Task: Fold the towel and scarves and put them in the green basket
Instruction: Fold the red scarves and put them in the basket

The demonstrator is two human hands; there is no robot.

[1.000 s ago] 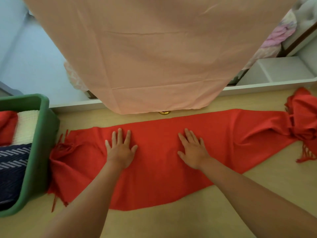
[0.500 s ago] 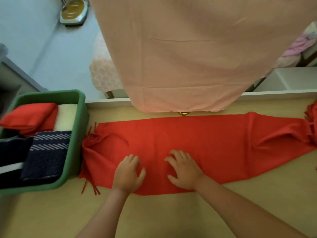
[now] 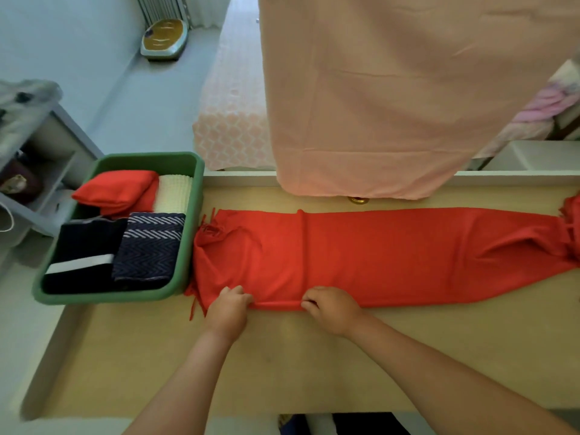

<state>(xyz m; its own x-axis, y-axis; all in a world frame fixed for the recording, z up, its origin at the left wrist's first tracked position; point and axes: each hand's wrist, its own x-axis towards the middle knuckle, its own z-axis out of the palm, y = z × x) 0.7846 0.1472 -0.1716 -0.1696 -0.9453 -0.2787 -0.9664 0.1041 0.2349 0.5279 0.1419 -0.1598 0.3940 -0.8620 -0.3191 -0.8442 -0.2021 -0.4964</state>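
Red hem is now caught in both hands: the left hand (image 3: 227, 312) and the right hand (image 3: 332, 310) have come off the flat of the red scarf (image 3: 376, 255) to its near edge. Each pinches that edge with curled fingers, a short stretch of it drawn taut between them. A second ago both palms lay spread on the middle of the scarf, smoothing it; half a second ago they were sliding back toward the body (fingers just starting to bend). I judge the smoothing done and a lengthwise fold away from the body next. The scarf lies beyond the hands, running far out past the right hand. Its fringed end, left of the left hand, sits against the green basket (image 3: 188, 221), which already holds four folded pieces (image 3: 150, 246).
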